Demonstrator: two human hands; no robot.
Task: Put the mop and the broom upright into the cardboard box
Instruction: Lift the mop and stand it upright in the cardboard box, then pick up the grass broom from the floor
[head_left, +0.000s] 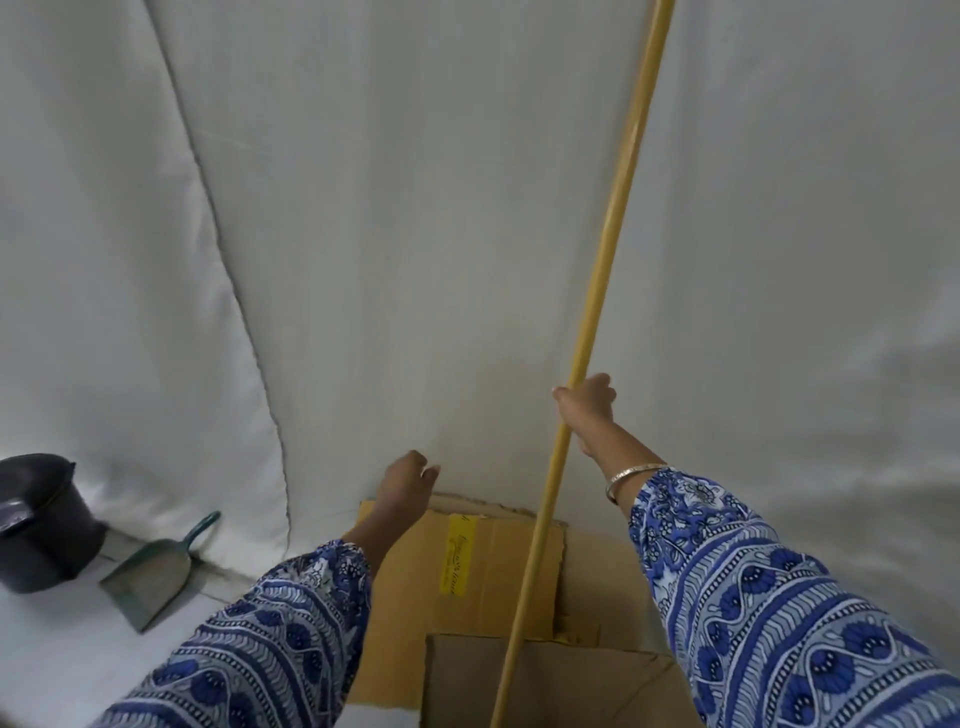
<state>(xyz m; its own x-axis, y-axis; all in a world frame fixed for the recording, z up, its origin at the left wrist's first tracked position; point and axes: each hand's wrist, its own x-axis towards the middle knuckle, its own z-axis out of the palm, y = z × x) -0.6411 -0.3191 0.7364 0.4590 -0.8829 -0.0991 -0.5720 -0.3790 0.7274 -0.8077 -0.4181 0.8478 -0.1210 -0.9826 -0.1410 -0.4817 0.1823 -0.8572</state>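
Currently my right hand (587, 402) is closed around the yellow pole (602, 291), upright over the cardboard box (467, 566) — left hand (408, 480) empty, loosely curled. Risk: pole tips — head end unseen.

A yellow wooden handle (597, 312) runs out of frame at top and bottom, its head unseen, so mop or broom cannot be told. The cardboard box (467, 571) is cut off at the lower edge, its inside hidden. Print on its yellow tape (457, 553) is too small to read
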